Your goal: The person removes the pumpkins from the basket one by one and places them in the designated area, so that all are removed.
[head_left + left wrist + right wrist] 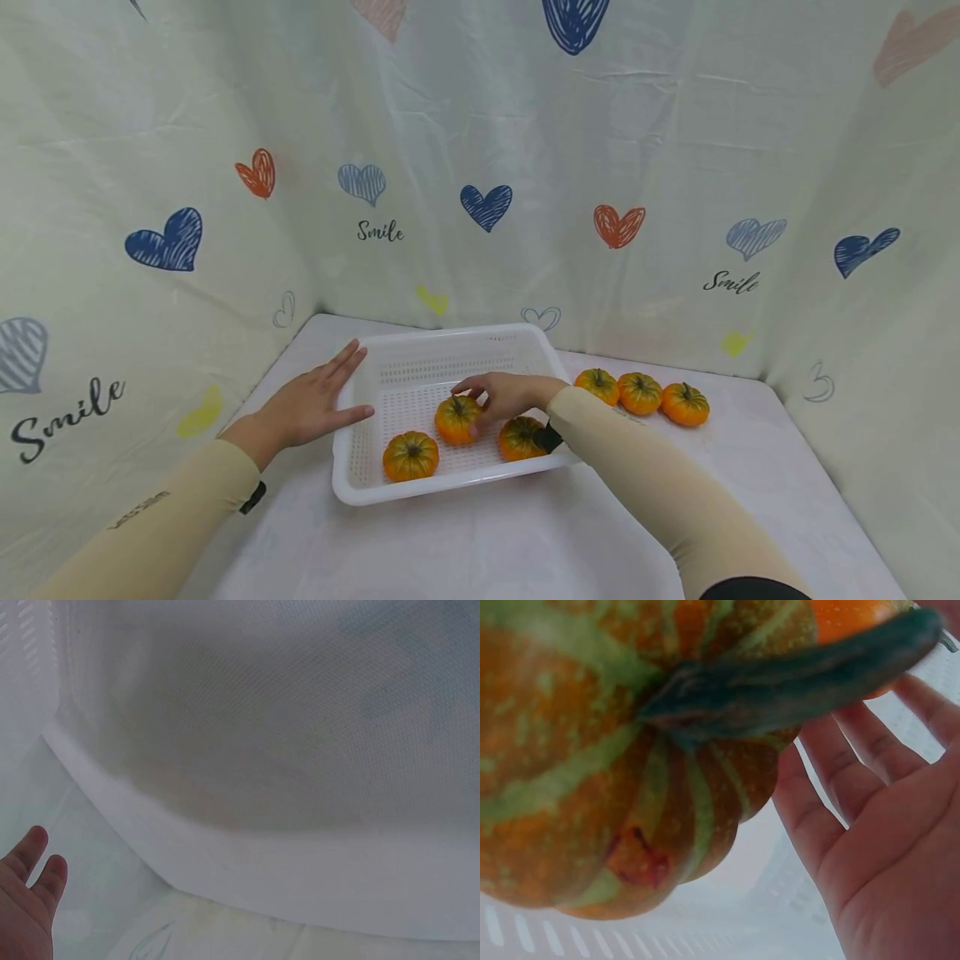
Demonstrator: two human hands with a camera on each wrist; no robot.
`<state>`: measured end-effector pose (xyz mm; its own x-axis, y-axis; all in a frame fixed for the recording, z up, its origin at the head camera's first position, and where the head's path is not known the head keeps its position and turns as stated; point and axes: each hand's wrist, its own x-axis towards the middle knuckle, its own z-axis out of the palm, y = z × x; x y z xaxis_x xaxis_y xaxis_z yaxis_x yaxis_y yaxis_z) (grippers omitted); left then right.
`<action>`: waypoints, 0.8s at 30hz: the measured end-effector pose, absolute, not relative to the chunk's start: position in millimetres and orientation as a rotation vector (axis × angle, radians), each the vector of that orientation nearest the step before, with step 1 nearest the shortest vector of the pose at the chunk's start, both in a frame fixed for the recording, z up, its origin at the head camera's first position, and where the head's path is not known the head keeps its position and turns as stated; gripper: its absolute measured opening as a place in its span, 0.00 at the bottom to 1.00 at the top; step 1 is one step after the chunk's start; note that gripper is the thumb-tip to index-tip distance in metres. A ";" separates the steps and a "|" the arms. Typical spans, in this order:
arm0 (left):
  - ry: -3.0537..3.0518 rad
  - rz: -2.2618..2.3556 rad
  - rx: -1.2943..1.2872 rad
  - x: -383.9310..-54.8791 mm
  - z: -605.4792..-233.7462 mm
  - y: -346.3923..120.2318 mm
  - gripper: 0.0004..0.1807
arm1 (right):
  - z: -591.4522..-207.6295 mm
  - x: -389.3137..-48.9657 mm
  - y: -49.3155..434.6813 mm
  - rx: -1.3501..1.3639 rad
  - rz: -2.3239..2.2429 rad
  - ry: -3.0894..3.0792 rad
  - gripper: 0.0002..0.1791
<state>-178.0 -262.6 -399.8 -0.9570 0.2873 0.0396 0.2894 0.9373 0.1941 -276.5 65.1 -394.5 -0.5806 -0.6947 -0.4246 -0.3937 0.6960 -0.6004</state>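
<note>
Left hand (pixel 309 407): fingers straight, spread, gripping nothing, at basket's (pixel 465 481) left rim. Right hand (pixel 513 394) curls round middle pumpkin (pixel 454 422) in basket, frame centre. Advise wrist clear of right-hand pumpkin (pixel 519 440).

Apparently six pumpkins (pixel 411 457), some partly hidden, one basket (pixel 457 481), two hands (pixel 306 406) (pixel 513 393).

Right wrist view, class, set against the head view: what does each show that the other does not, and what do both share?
Only the right wrist view shows a dark red mark on an orange-and-green ribbed pumpkin, and the palm of the bare right hand. Only the head view shows the bare left hand, the pale heart-printed curtain and three pumpkins outside the white perforated plastic basket. Both share the right hand, part of the basket and two or more pumpkins.
</note>
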 end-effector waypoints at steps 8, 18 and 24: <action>-3.090 -0.308 -0.453 -177.6 -400.3 -263.4 0.54 | -400.5 -276.2 63.1 -0.825 -0.581 2.229 0.42; -3.075 -0.326 -0.454 -177.1 -397.5 -260.8 0.52 | -405.2 -276.2 60.4 -0.853 -0.545 2.253 0.43; -3.075 -0.319 -0.457 -177.2 -396.8 -261.1 0.52 | -404.9 -275.9 59.8 -0.854 -0.561 2.259 0.42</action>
